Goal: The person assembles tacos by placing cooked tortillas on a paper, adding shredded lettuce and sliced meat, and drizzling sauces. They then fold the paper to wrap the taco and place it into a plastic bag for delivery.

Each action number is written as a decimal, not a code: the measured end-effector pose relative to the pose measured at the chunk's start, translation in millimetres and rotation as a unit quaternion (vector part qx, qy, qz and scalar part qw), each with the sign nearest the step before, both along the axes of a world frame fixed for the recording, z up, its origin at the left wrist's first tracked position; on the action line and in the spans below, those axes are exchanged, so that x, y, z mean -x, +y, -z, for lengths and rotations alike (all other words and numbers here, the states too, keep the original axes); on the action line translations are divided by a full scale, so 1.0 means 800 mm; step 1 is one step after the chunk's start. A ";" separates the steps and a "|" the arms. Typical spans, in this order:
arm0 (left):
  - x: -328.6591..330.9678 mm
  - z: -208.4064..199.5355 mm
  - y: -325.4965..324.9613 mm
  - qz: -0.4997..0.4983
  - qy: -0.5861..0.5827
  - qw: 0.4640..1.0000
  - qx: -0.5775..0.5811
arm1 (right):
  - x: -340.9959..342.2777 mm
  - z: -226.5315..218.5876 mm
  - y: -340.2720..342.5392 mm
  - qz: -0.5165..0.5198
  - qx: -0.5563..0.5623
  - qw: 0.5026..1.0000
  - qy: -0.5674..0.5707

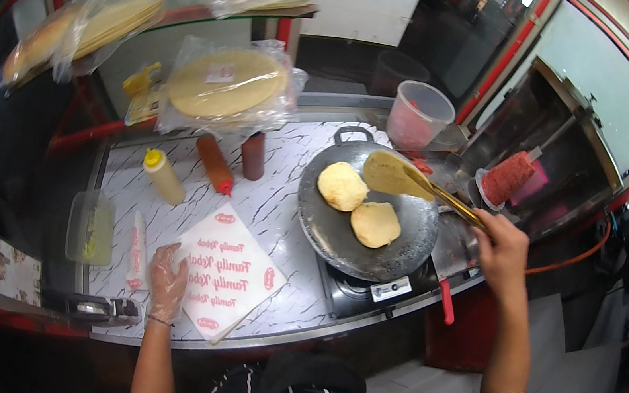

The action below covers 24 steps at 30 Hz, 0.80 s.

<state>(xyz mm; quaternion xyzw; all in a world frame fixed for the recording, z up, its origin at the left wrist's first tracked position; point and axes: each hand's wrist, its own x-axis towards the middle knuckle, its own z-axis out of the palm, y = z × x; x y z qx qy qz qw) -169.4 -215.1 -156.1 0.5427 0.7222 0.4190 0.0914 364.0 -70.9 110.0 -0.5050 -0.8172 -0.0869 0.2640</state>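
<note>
My right hand (502,247) grips long golden tongs (454,202) over the right side of a dark round griddle pan (310,228). At their far end is a flat tan piece that looks like flatbread (384,172), above the pan. Two round, lightly browned buns (342,185) lie on the pan, one nearer to me than the other. My left hand (168,282), in a clear plastic glove, rests at the left corner of a stack of printed wrapping paper (229,281), fingers apart. Left of that hand lies a slim paper-wrapped roll (136,253).
Sauce bottles (164,177) stand behind the paper. Bagged flatbreads (227,84) are stacked at the back left. A clear bucket (419,119) stands behind the pan, and a meat spit (507,179) to its right. A red handle (446,302) juts over the counter's front edge.
</note>
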 end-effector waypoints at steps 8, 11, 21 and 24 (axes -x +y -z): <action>0.014 -0.002 0.012 0.150 -0.726 0.667 0.068 | 0.159 0.024 -0.072 -0.015 0.373 0.899 0.229; 0.008 -0.007 0.014 0.164 -0.849 0.499 0.057 | 0.162 0.080 -0.084 0.008 0.405 0.880 0.247; 0.031 -0.028 0.048 0.080 -0.128 0.988 0.044 | -0.050 0.061 -0.102 0.196 0.423 0.837 0.285; -0.050 -0.114 0.123 0.196 0.014 0.979 -0.057 | -0.064 0.065 -0.083 0.209 0.475 0.801 0.298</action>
